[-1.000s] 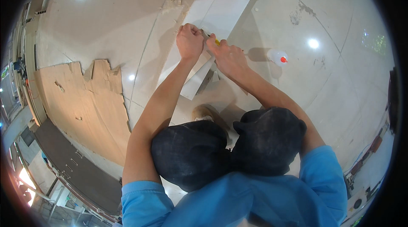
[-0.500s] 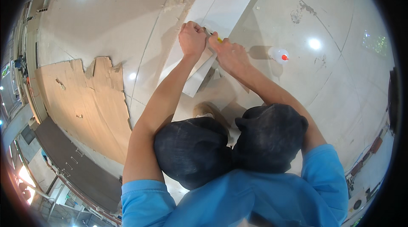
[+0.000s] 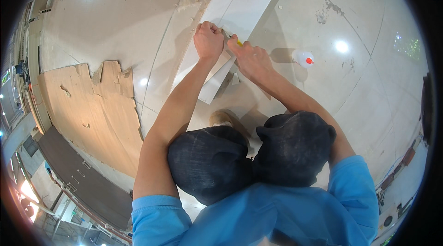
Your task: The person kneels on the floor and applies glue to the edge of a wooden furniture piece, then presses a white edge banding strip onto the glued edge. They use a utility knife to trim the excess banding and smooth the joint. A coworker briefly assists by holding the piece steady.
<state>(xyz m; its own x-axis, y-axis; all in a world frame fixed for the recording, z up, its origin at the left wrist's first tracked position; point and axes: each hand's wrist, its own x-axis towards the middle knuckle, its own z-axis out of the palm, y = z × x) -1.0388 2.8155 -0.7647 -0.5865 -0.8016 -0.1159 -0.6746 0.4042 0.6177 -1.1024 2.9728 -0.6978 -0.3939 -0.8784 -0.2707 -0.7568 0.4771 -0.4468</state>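
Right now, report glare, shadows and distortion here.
Head view: glare spots on the floor, one right of the red-capped bottle; head view: shadow left of that bottle; head view: dark brown panel looks bowed near the rim; head view: yellow tool in right hand partly hidden.

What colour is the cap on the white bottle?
Red; the cap shows best in the head view.

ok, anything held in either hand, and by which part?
Right hand: yellow-handled tool, by the handle. Left hand: curled; can't tell whether it holds anything.
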